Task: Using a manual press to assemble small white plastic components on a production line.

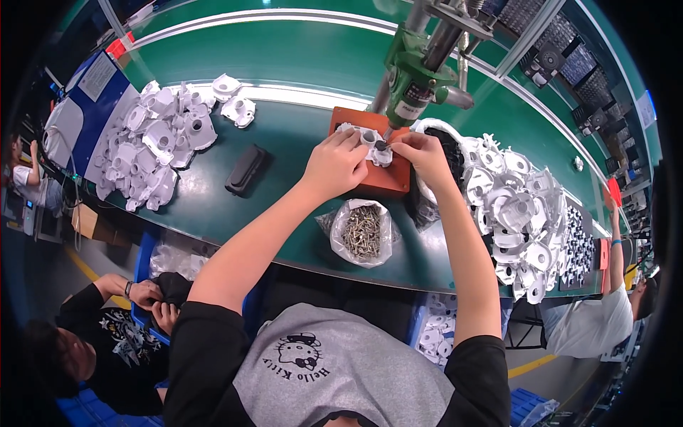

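Observation:
A white plastic housing with a round collar sits on an orange block beneath the tip of a green press machine. My left hand grips the housing's left side, fingers curled over it and thumb near its middle. At the other side, my right hand has thumb and fingertips pinched together beside a small black piece on the housing. What those fingertips hold is too small to make out. In front of the block stands a clear bag of screws.
White plastic parts are heaped at left and right. A black oblong case lies on the green table. Right of the block is a white-rimmed bag of black pieces. Other people work at both sides.

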A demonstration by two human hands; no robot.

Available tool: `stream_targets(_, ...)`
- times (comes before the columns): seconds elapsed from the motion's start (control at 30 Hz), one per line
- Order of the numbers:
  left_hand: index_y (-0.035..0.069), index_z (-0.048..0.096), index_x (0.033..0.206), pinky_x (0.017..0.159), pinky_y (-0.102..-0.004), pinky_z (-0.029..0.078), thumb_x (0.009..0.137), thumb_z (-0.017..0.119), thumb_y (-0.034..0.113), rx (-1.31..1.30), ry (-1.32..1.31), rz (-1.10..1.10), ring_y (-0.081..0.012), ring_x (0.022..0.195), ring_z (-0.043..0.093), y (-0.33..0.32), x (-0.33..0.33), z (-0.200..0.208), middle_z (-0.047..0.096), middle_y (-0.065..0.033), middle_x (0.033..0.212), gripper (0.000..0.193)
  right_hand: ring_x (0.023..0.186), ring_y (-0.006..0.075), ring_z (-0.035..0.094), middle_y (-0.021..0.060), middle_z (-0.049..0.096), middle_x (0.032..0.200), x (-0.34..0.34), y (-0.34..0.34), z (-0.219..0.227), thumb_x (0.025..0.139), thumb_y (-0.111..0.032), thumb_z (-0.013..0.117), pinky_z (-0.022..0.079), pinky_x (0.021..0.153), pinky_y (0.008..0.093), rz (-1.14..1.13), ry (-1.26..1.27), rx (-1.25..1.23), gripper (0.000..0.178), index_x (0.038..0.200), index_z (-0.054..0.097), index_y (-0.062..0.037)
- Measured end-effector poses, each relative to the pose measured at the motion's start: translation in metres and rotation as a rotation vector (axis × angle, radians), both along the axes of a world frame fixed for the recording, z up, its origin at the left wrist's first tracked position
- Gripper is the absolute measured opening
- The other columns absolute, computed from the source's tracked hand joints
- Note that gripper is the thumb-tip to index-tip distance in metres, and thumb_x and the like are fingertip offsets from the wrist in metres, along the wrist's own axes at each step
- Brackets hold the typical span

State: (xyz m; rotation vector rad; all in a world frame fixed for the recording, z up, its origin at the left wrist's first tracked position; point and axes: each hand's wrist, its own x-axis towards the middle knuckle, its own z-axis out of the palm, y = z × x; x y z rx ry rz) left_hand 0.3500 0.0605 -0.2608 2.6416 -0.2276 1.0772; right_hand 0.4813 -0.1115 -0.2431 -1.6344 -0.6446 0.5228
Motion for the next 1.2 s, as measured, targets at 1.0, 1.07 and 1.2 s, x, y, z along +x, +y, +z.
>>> stream_targets(1.0, 0.011, 0.063, 0.101, 0.083, -0.0410, 0.049, 0.072, 0.063, 0.019, 0.070, 0.149, 0.063, -0.0341, 0.093, 0.058, -0.013, 0.003, 0.011, 0.055, -0.0175, 0.094, 0.030, 0.080, 0.0086, 0.057, 0.0030, 0.064, 0.083, 0.007, 0.011, 0.010, 0.081, -0.004, 0.062, 0.044, 0.076, 0.0214, 0.057, 0.019, -0.111, 0.009, 0.085, 0.065, 0.0035)
stream_targets(1.07, 0.012, 0.063, 0.101, 0.083, -0.0411, 0.049, 0.072, 0.063, 0.018, 0.066, 0.143, 0.056, -0.0341, 0.092, 0.058, -0.013, 0.002, 0.012, 0.055, -0.0174, 0.094, 0.030, 0.080, 0.0084, 0.057, 0.0028, 0.064, 0.084, 0.009, 0.009, 0.005, 0.082, -0.004, 0.062, 0.044, 0.077, 0.0213, 0.065, -0.001, -0.101, 0.009, 0.085, 0.065, 0.0034)
stream_targets(1.2, 0.012, 0.063, 0.101, 0.083, -0.0411, 0.049, 0.073, 0.063, 0.018, 0.074, 0.110, 0.053, -0.0336, 0.091, 0.058, -0.012, 0.003, 0.011, 0.055, -0.0171, 0.093, 0.029, 0.081, 0.0078, 0.056, 0.0023, 0.063, 0.084, 0.010, 0.009, 0.002, 0.083, -0.006, 0.063, 0.044, 0.077, 0.0208, 0.091, -0.015, -0.046, 0.009, 0.085, 0.064, 0.0031)
